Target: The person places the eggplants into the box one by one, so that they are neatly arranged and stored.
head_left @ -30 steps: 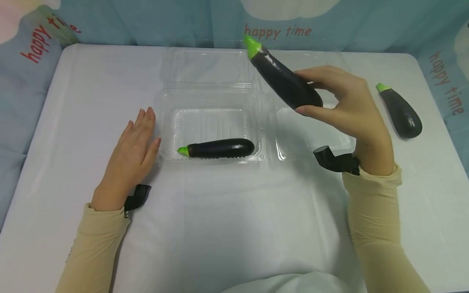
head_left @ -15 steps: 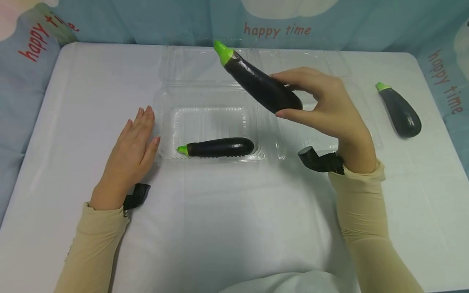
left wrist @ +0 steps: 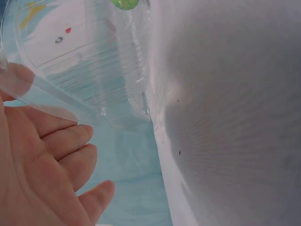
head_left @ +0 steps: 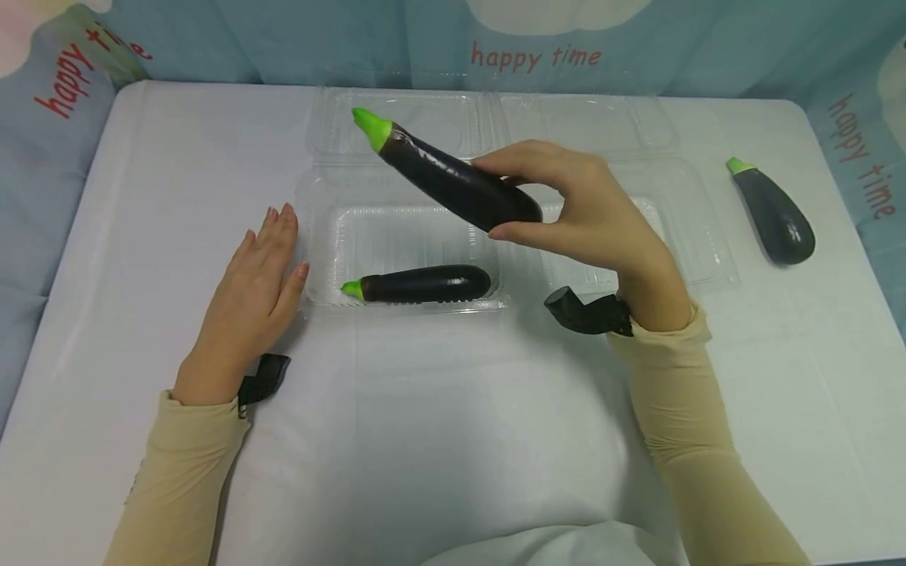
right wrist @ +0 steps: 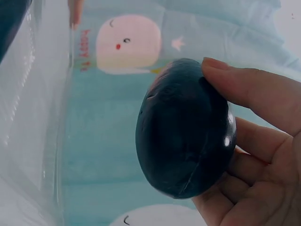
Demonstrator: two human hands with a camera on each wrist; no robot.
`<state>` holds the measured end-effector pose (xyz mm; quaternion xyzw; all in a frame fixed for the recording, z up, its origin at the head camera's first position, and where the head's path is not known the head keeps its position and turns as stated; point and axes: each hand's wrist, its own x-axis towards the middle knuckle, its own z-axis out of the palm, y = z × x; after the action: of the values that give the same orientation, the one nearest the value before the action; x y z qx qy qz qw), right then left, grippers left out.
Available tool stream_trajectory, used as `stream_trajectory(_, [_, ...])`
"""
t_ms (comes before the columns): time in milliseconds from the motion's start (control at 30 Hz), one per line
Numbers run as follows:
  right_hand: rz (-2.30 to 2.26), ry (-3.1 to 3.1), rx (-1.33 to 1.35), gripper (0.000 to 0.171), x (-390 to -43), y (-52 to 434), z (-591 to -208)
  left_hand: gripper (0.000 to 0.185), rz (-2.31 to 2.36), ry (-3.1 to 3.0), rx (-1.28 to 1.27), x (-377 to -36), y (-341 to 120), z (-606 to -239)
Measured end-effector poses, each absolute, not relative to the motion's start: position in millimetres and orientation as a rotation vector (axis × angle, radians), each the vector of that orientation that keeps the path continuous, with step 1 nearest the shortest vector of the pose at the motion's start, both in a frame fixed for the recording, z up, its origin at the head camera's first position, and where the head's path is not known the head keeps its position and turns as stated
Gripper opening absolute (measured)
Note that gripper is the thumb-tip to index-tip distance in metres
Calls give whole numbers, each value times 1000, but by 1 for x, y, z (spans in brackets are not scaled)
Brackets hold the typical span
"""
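Note:
My right hand [head_left: 573,200] pinches a dark eggplant [head_left: 453,177] near its thick end, thumb on one side and fingers on the other. Its green stem points up and to the left, above the left clear plastic clamshell box [head_left: 322,236]. The right wrist view shows the rounded end of that eggplant [right wrist: 186,132] close up. A second eggplant [head_left: 428,284] lies along the near side inside the left box. Beside that box's left wall is my left hand [head_left: 248,299], fingers straight, with its fingertips [left wrist: 82,134] right at the clear plastic in the left wrist view.
Another clear clamshell box [head_left: 701,228] stands open on the right, its lid folded back. A third eggplant [head_left: 775,216] lies at the table's right side. A blue printed curtain [head_left: 318,43] borders the white table [head_left: 425,440] at the back and sides.
My right hand has carried the eggplant leftward, from over the right box to over the left one, and its stem end has come slightly lower. My left hand stays in place.

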<state>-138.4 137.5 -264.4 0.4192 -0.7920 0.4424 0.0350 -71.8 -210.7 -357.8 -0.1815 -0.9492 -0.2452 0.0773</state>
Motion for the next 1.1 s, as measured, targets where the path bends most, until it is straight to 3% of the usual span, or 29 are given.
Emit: stream_trajectory(1100, [1108, -2860, 1498, 46, -138, 98, -292, 55, -727, -2833, -550, -72, -210, -358])
